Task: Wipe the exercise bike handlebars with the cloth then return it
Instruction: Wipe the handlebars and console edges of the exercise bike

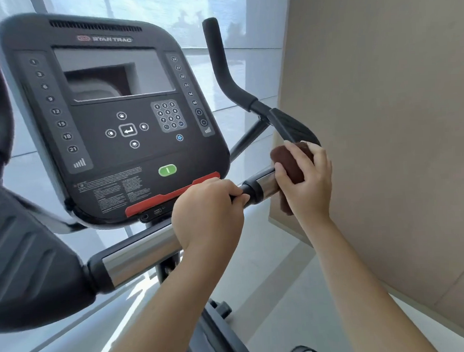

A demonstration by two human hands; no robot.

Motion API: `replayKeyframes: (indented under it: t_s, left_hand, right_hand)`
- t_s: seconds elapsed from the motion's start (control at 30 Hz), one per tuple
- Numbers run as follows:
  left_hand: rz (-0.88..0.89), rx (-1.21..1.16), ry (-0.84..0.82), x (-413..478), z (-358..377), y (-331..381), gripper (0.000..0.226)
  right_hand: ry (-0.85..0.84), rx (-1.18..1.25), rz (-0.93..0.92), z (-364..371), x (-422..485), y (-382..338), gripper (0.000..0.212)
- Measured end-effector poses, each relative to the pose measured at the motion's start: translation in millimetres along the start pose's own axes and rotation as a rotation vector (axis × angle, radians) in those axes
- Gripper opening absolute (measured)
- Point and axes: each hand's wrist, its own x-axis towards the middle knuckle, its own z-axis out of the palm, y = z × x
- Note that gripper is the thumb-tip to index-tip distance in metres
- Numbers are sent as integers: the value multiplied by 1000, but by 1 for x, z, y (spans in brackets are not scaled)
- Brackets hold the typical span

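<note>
The fingers of the right hand (307, 180) are curled together around a brown cloth (291, 162), pressing it onto the right end of the handlebar (264, 183), where the shiny metal sleeve meets the black grip that bends upward. The left hand (208, 208) is closed in a fist on the same bar just inboard, below the lower right corner of the console (111, 114), likely steadying it. The cloth looks soft, light and limp, folded into a thick pad; it should mould to the round bar and is best held as it is, wrapped with the palm behind and the fingers over the top, so it can slide along without bunching. The polished sleeve is probably slick, the rubbery grip more likely to drag. The cloth's lower tail hangs behind the right wrist and is partly hidden, as is the bar beneath both hands. Where the cloth should be returned to is nowhere in view, and the frame is slightly blurred.
</note>
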Motion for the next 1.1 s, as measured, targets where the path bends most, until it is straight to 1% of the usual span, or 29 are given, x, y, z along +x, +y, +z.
replayKeyframes:
  t_s: [0.13, 0.27, 0.47, 0.57, 0.63, 0.77, 0.97, 1.1]
  left_hand:
    - [48, -58, -42, -4, -9, -1, 5]
    - [91, -276, -72, -19, -32, -11, 16]
    - [249, -235, 1, -65, -69, -39, 23]
    - [332, -177, 14, -78, -81, -50, 22]
    - [355, -154, 2, -88, -85, -57, 21]
    - [409, -186, -71, -113, -84, -57, 21]
    - [523, -313, -204, -152, -80, -22, 21]
    - [599, -398, -270, -181, -80, 11, 20]
  right_hand:
    - [-89, 6, -38, -2, -14, -36, 37]
    - [-181, -18, 14, -14, -18, -59, 39]
    - [-278, -131, -45, -38, -33, -96, 38]
    - [-234, -112, 12, -57, -44, -112, 38]
    - [-194, -124, 31, -72, -58, -122, 38]
    - [-156, -211, 84, -106, -98, -131, 39]
    - [-119, -300, 238, -175, -152, -140, 41]
    - [-104, -409, 295, -227, -175, -149, 41]
